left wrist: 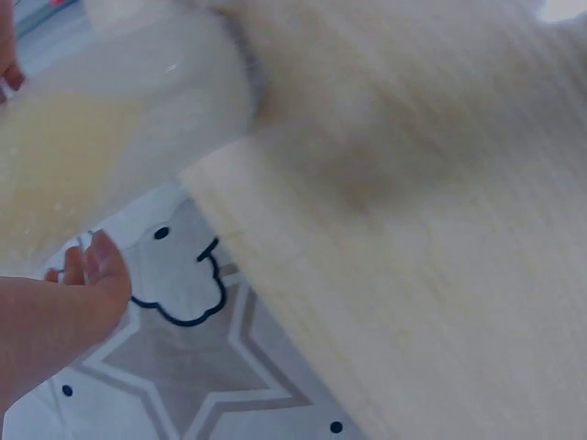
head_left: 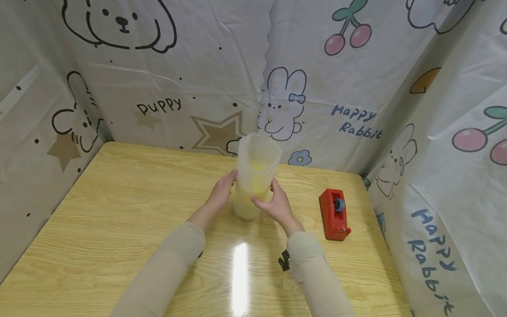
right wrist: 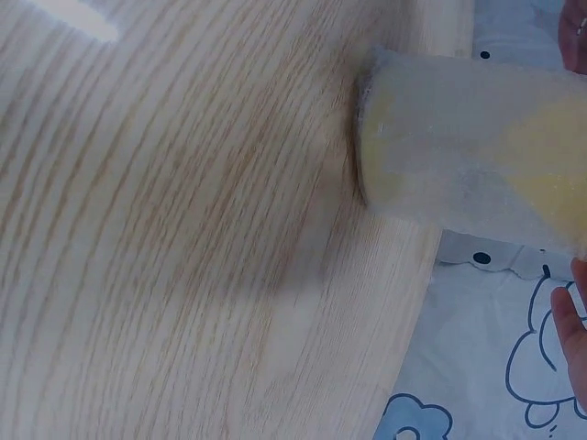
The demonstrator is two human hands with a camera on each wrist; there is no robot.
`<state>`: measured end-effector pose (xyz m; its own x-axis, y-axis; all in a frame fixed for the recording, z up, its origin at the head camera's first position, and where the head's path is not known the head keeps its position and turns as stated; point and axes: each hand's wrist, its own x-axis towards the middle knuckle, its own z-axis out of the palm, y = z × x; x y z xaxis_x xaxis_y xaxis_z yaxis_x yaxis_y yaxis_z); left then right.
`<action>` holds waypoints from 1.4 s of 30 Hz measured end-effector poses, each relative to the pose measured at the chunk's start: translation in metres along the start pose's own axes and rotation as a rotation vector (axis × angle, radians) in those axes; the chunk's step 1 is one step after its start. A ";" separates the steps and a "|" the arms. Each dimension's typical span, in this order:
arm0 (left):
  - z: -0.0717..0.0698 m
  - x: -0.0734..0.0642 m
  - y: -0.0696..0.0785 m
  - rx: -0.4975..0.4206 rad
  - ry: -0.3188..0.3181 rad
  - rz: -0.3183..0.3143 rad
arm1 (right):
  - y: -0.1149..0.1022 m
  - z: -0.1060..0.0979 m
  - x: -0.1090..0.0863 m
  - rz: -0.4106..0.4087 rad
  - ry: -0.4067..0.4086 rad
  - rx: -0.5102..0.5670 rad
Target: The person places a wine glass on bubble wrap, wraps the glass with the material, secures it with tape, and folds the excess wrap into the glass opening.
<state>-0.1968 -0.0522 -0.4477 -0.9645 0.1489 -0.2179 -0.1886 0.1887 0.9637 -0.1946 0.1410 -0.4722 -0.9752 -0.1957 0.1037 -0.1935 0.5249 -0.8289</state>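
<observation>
A tall roll of translucent bubble wrap point(head_left: 255, 176) stands nearly upright toward the back middle of the table. Something yellow shows blurrily through its layers, and what it is cannot be told. My left hand point(head_left: 219, 193) holds the roll's left side, its fingertips partly hidden behind the wrap. From the right, my right hand point(head_left: 278, 204) grips it, thumb across the front and fingers round the side. In the left wrist view, the wrap point(left wrist: 174, 92) slants over the table with my left hand point(left wrist: 69, 307) beside it. The right wrist view shows its lower end point(right wrist: 385, 137) close to the tabletop.
A red tape dispenser point(head_left: 334, 215) with a small blue-grey core sits on the right side of the wooden table point(head_left: 130, 207). Printed cloth point(head_left: 222, 66) hangs close behind the table and along both sides. Dark patterned bands show under both sleeves.
</observation>
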 end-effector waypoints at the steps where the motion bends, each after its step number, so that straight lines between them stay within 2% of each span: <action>1: 0.000 0.001 0.002 -0.007 -0.008 -0.015 | 0.000 0.000 0.000 -0.004 0.000 0.000; 4: -0.001 0.002 0.009 -0.010 -0.029 -0.051 | 0.001 0.000 0.000 -0.014 0.003 -0.007; 11: -0.001 0.005 0.015 0.051 -0.010 -0.100 | 0.003 0.000 0.000 -0.015 0.005 -0.030; 20: 0.000 0.008 0.022 0.259 -0.049 -0.132 | -0.001 0.003 -0.001 0.049 -0.021 -0.026; 27: 0.005 0.008 0.030 0.221 -0.068 -0.137 | -0.001 0.004 -0.001 0.030 -0.023 0.018; 31: 0.009 0.006 0.036 0.273 -0.033 -0.110 | -0.002 -0.004 0.000 0.051 -0.112 0.092; 34: 0.012 0.005 0.037 0.315 0.000 -0.096 | -0.006 -0.018 0.003 0.103 -0.195 0.184; 36: 0.013 0.005 0.037 0.321 0.013 -0.098 | -0.010 -0.027 0.006 0.165 -0.205 0.257; 40: 0.014 0.005 0.037 0.325 0.017 -0.106 | -0.021 -0.041 0.015 0.335 -0.113 0.343; 42: 0.014 0.005 0.037 0.335 0.020 -0.102 | -0.028 -0.044 0.019 0.399 -0.083 0.328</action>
<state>-0.2060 -0.0310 -0.4152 -0.9479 0.0951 -0.3039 -0.2158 0.5101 0.8326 -0.2129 0.1586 -0.4227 -0.9517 -0.1051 -0.2884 0.2485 0.2876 -0.9249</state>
